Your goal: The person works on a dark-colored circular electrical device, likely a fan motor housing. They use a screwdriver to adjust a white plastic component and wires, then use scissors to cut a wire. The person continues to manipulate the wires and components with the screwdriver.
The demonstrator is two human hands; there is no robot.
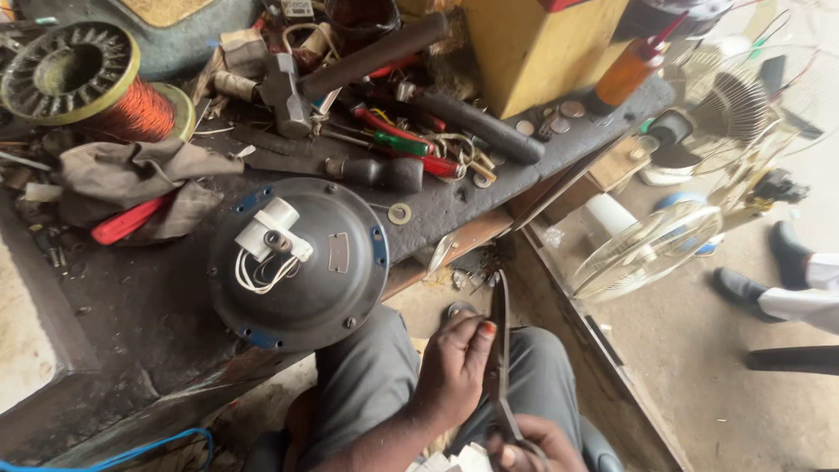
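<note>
**Scissors worked over the lap, beside a crowded bench edge**

Left hand is curled shut around the blades of a pair of dark scissors, thumb pressed to the metal. Right hand sits at the bottom of view with its fingers closed on the handle loops; what lies under it is cut off, only pale scraps show. The scissors stand nearly upright above the knees, below the bench edge.

Risks, as I judge them:
- Skin rests on the blade, so a squeeze at the handles could pinch or cut the left fingers.
- The round fan motor housing overhangs the worn bench rim just above the lap. A knock from a knee or elbow might tip it down.
- Its white wires hang loose and could snag.
- The small washer near the rim could roll off.
</note>
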